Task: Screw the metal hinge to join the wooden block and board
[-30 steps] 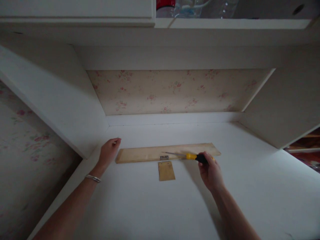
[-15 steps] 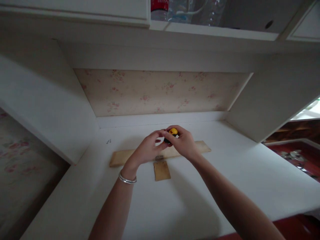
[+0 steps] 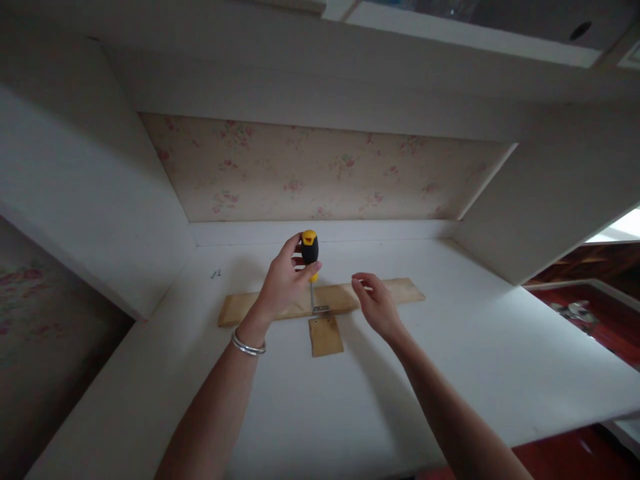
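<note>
A screwdriver [image 3: 310, 249] with a black and yellow handle stands nearly upright in my left hand [image 3: 283, 283], its thumb and fingers around the handle. The shaft reaches down to a small metal hinge [image 3: 321, 309] at the front edge of a long wooden board [image 3: 390, 292]. Whether the tip sits in a screw is too small to tell. My right hand [image 3: 377, 305] hovers over the board's right part, fingers curled and fingertips pinched close together; anything between them is too small to see. A small square wooden piece [image 3: 326, 337] lies in front of the hinge.
Loose screws [image 3: 215, 273] lie on the white tabletop [image 3: 300, 413] at the left. White side panels [image 3: 540, 180] stand left and right. Overhead is a white shelf [image 3: 475, 40]. Flowered wallpaper [image 3: 320, 170] covers the wall at the back.
Both hands were together around the screwdriver above the board. Now the left hand holds it upright with its shaft at the hinge, and the right hand has moved away, right and down.
</note>
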